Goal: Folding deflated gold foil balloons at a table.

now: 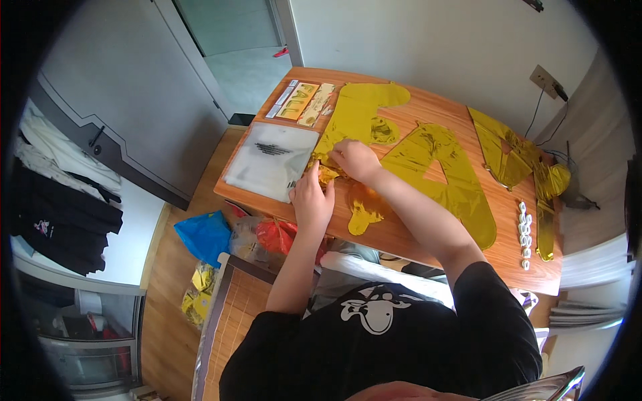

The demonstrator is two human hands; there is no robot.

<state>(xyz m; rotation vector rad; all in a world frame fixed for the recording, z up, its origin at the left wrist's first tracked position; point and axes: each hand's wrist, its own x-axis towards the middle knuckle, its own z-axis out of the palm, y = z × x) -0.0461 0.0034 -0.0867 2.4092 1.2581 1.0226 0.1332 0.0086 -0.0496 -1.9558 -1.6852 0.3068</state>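
At the table's left part, a crumpled piece of gold foil balloon (328, 175) lies between my hands. My right hand (356, 160) is closed, its fingertips pinching the foil from above. Beside it, my left hand (312, 200) rests with fingers stretched and thumb apart, fingertips against the foil. Just beyond is a flat gold F-shaped balloon (354, 110). A gold A-shaped balloon (461, 184) lies flat to the right, partly behind my right forearm. Shiny orange-gold foil (364, 208) spreads near the table's front edge.
Clear plastic bags (251, 170) lie left of my hands, with printed cards (299, 101) behind. Farther right are another gold foil balloon (498, 150), a gold strip (545, 224) and several small white rolls (523, 230). A blue bag (204, 235) and red bag (275, 235) sit below the table.
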